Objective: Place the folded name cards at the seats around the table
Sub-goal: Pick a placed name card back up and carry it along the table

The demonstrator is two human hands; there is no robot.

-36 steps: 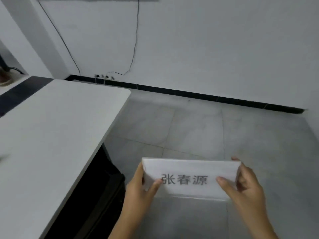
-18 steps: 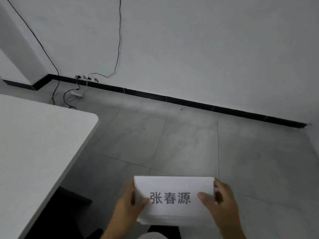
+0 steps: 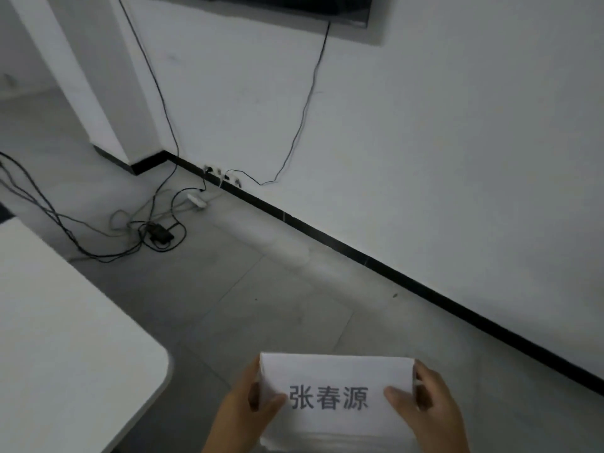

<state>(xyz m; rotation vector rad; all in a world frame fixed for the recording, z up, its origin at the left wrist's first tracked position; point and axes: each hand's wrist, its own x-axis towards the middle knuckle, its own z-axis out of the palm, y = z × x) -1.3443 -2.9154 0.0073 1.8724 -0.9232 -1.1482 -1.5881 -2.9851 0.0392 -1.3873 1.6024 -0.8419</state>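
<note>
A stack of folded white name cards with black printed characters on the top one is held low in the middle of the view, over the grey floor. My left hand grips its left edge, thumb on the front face. My right hand grips its right edge the same way. The white table fills the lower left, its rounded corner a short way left of my left hand. No card stands on the visible part of the table.
A tangle of black and white cables with a power strip and a black adapter lies on the floor by the wall sockets. A black skirting runs along the white wall. A dark screen hangs at the top.
The view has swung left and along the table's end: the table corner has slid down and left, and the floor cables and wall screen have come into sight. Both hands still hold the cards.
</note>
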